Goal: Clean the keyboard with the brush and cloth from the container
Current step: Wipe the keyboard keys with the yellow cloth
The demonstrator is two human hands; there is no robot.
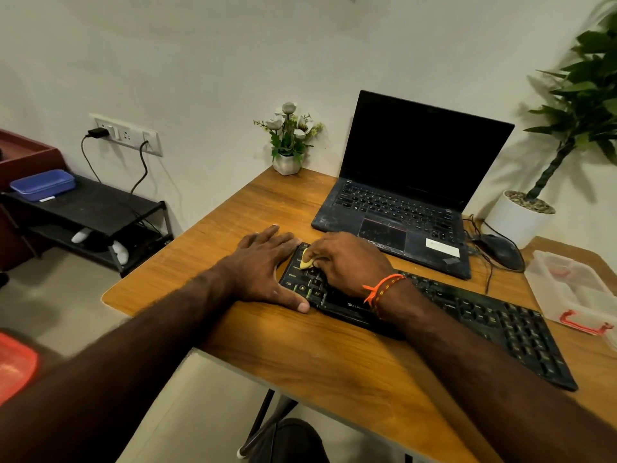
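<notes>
A black keyboard (434, 315) lies slantwise across the wooden tabletop (334, 362), its left end near the tabletop's middle and its number pad reaching toward the near right edge. The left hand (267, 269) rests flat at the keyboard's left end, palm down, fingers (267, 233) spread and laid on the wood beside the top corner, thumb along the front edge near the Ctrl key. The right hand (347, 262), with an orange thread band (380, 289) at the wrist, is curled over the left-hand keys, its fingers bunched and pinching a small yellow cloth (306, 258) against the upper left keys. Only a corner of the cloth shows from under the fingers, so how much is folded inside the hand is hard to say.

Behind the keyboard sits an open laptop (410, 195) with a dark screen and a dusty deck. A black mouse (500, 250) lies just to its right, with its cable trailing over the wood. At the right edge of the tabletop is a clear plastic container (574, 289) with a red clasp; I cannot make out what is inside. A small pot of white flowers (288, 142) stands at the far corner against the wall, and a larger plant in a white pot (521, 218) stands at the far right.
</notes>
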